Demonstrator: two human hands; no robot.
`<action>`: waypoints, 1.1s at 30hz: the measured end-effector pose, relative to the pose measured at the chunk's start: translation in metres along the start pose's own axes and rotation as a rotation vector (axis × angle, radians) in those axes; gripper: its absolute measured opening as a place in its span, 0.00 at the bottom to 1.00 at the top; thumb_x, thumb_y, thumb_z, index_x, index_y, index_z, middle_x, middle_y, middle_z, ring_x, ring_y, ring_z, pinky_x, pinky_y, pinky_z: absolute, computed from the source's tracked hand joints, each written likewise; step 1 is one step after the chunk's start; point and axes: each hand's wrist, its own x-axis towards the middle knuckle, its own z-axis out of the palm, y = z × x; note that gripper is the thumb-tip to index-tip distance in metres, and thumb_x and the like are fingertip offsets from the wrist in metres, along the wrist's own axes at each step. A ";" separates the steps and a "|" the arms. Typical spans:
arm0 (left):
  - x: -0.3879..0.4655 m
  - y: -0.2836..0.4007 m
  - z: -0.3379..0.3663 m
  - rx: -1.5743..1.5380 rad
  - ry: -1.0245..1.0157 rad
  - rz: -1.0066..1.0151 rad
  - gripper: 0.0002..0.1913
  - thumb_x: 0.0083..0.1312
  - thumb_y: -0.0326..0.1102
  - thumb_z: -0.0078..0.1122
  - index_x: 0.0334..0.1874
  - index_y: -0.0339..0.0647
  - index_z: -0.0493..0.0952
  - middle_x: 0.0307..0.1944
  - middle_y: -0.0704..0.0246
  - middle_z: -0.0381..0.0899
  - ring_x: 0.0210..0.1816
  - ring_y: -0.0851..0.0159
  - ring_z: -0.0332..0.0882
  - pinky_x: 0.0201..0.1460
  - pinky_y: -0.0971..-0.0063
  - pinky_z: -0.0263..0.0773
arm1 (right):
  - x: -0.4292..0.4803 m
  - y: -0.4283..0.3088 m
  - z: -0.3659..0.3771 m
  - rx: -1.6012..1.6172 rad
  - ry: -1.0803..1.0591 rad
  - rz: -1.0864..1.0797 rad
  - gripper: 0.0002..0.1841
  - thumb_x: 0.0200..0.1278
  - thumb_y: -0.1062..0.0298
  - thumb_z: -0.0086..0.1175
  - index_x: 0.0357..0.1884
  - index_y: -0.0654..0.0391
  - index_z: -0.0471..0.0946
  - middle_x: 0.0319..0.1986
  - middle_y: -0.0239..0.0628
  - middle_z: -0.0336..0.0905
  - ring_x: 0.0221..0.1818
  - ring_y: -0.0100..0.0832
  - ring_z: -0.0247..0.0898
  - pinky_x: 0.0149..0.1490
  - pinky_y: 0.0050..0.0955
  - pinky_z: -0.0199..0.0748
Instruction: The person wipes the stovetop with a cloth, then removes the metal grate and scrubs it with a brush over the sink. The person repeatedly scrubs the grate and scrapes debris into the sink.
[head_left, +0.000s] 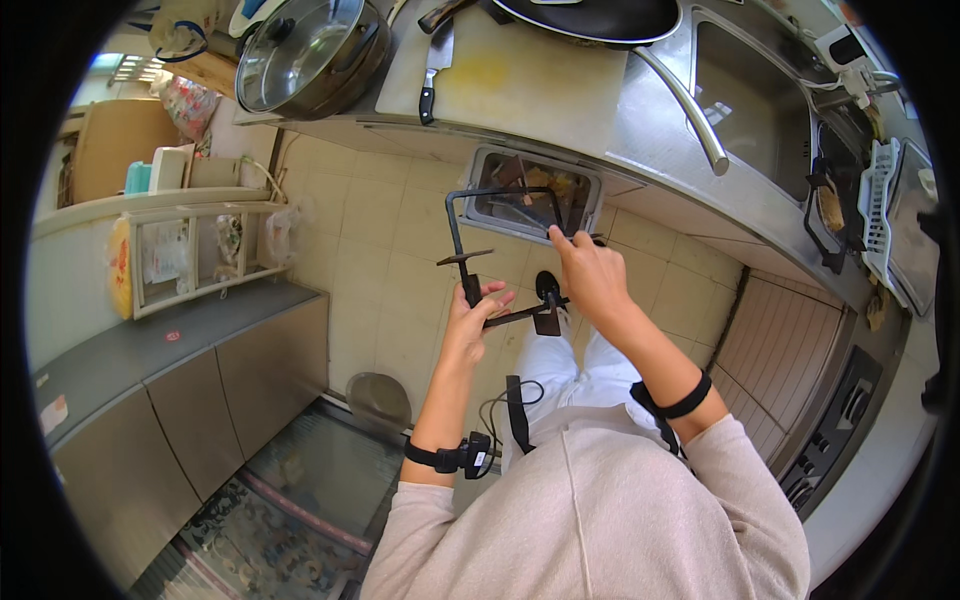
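Note:
My left hand (478, 315) holds a square black metal stove grate (454, 229) by its lower left corner, thumb and fingers spread around the bar. Flat upright prongs stick out from its sides. My right hand (596, 274) is closed at the grate's right side, index finger stretched forward. From it a slim dark tool (534, 217) points up and left across the grate; its exact kind is unclear. Beyond the grate, an open plastic bin (480, 217) with food scraps inside sits against the counter front.
A knife (427, 94) lies on the pale cutting board (525, 97). The frying pan's metal handle (686, 112) juts past the counter edge near the sink (742, 97). A lidded pot (307, 67) stands at the left. A stove control panel (832, 427) is at the right.

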 end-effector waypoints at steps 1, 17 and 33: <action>-0.001 0.000 -0.002 -0.020 -0.011 -0.009 0.20 0.57 0.19 0.55 0.50 0.41 0.63 0.52 0.60 0.75 0.51 0.56 0.81 0.50 0.64 0.79 | -0.001 -0.001 0.000 0.016 0.016 -0.043 0.26 0.53 0.75 0.53 0.58 0.53 0.75 0.30 0.41 0.74 0.26 0.42 0.77 0.28 0.37 0.73; -0.004 -0.008 0.028 -0.041 -0.154 -0.078 0.13 0.58 0.20 0.52 0.40 0.45 0.64 0.55 0.57 0.73 0.55 0.48 0.78 0.52 0.51 0.78 | -0.007 0.022 -0.020 0.052 0.060 -0.040 0.22 0.56 0.74 0.52 0.55 0.49 0.78 0.29 0.44 0.77 0.28 0.47 0.78 0.31 0.42 0.74; 0.037 0.031 -0.018 0.073 -0.288 -0.196 0.13 0.58 0.21 0.52 0.41 0.45 0.64 0.55 0.56 0.73 0.54 0.47 0.78 0.55 0.45 0.76 | 0.023 -0.011 -0.014 -0.377 0.058 -0.165 0.19 0.54 0.70 0.55 0.51 0.50 0.79 0.30 0.33 0.74 0.30 0.33 0.77 0.31 0.31 0.72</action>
